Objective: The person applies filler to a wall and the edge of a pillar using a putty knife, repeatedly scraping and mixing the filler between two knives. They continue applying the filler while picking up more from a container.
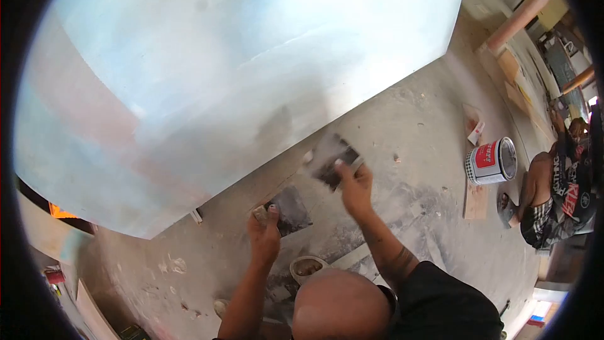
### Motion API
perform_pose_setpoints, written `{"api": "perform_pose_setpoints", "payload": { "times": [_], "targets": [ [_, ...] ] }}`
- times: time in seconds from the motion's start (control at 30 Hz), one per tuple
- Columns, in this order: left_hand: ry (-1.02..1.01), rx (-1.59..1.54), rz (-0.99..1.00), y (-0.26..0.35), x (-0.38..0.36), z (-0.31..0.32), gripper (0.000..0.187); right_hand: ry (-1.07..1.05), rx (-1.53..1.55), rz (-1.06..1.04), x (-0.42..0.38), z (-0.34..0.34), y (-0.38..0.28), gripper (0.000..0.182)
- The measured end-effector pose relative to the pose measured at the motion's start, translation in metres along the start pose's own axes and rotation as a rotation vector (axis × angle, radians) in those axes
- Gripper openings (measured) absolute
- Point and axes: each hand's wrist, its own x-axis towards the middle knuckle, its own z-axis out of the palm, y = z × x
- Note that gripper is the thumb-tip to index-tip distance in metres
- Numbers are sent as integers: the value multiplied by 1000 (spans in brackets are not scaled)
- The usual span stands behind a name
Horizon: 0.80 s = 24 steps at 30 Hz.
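Note:
My left hand [265,233] is closed on the edge of a dark, flat putty spreader [293,213], its thumb on top. A pale greyish patch shows on the spreader's edge by the fingers. Higher and to the right, my right hand [356,190] grips a second dark square spreader [328,158], which has whitish smears and is slightly blurred. Both spreaders are held apart, over the floor, below the edge of a large, glossy, pale panel [264,69]. The panel carries bluish and pinkish patches and a shadow near my right hand.
A white container [307,267] with brownish contents stands near my arms. On the right, an open can [489,161] with a red label sits by a board [474,200]. Another person [560,195] is at the far right. The dusty floor [402,132] has scattered scraps.

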Motion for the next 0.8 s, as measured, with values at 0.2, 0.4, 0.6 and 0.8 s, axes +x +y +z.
{"api": "perform_pose_setpoints", "payload": {
  "times": [0.2,0.4,0.6,0.8],
  "targets": [
    [114,-249,-84,-9,-3,-8,24,145,-414,-298,122,-74,36,28],
    [178,-241,-109,-12,-3,-15,21,350,-695,-466,183,-85,56,30],
    [155,-371,-147,-2,-6,-20,13,435,-727,-521,194,-42,71,32],
    [134,-387,-152,-20,0,-15,11,270,-792,-610,185,-62,78,28]
  ]
}}
